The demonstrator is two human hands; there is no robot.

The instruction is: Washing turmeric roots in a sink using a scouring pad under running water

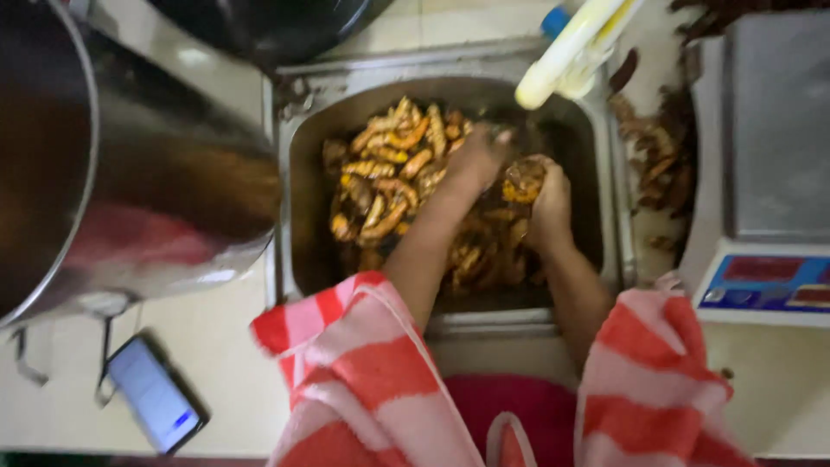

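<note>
Both of my hands are down in a steel sink (296, 199) that holds a heap of orange-brown finger-shaped roots (385, 173) in murky water. My left hand (474, 157) rests on the pile near the middle, fingers bent into the roots. Just to its right, my right hand (546, 201) is closed around a clump of the roots (521, 180), lifted slightly off the heap. Red-and-white striped sleeves (363, 372) cover my arms to the elbow.
A large steel pot (130, 173) stands left of the sink. A white and yellow tap (571, 52) hangs over the sink's back right. More root scraps (661, 164) lie right of the sink beside a weighing scale (765, 173). A phone (156, 393) lies at the lower left.
</note>
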